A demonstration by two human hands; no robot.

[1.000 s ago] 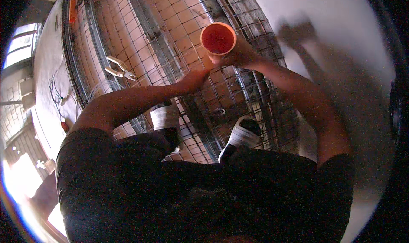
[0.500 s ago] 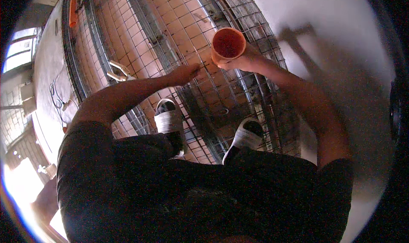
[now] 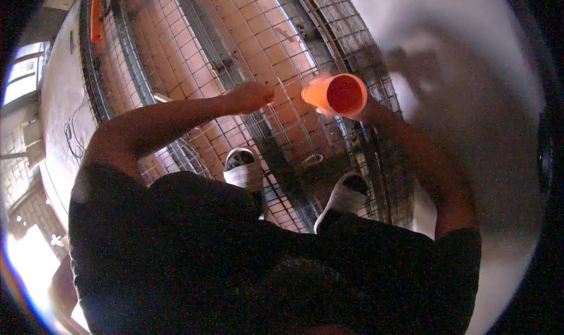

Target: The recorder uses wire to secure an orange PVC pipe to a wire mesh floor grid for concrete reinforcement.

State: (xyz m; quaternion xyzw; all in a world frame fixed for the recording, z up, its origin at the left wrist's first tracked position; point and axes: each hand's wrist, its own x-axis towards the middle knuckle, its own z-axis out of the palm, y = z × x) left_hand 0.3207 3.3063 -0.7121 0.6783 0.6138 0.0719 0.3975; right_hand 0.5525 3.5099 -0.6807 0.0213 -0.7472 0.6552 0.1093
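An orange pipe piece (image 3: 318,93), open end tilted up to show a red interior, is gripped by my right hand (image 3: 324,112), which is partly behind it. My left hand (image 3: 249,97) is to its left over the wire mesh (image 3: 288,59), fingers curled; whether they hold something is unclear. A light-handled tool (image 3: 163,98) lies on the mesh, mostly hidden behind my left forearm.
Steel channels run lengthwise with the mesh over reddish flooring. A second orange pipe (image 3: 96,15) lies at the far left. My sandaled feet (image 3: 241,170) stand on the mesh. A pale wall (image 3: 470,47) is at the right; cables (image 3: 73,138) lie left.
The pipe and my right hand have moved right and down, and the pipe has tilted to show its side. My left hand has moved up and left, away from it.
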